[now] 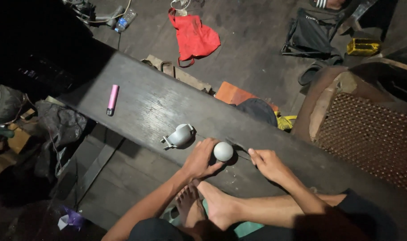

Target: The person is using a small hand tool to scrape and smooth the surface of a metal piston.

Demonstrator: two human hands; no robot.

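Note:
My left hand (200, 157) grips a round grey metal part (223, 151) resting on the dark wooden plank (145, 102). My right hand (268, 163) is just right of it, fingers pinched on a thin dark rod or tool that reaches towards the round part; the tool itself is hard to make out. A second grey metal fitting (180, 135) with a bracket lies on the plank just left of my left hand. My bare feet (208, 205) rest below the plank's near edge.
A pink cylindrical device (112, 99) lies on the plank's far left. A red cloth bag (193, 36), plastic bottle (125, 20), folding stool (311, 35) and yellow object (363, 46) are on the floor beyond. A perforated brown panel (368, 134) stands at right.

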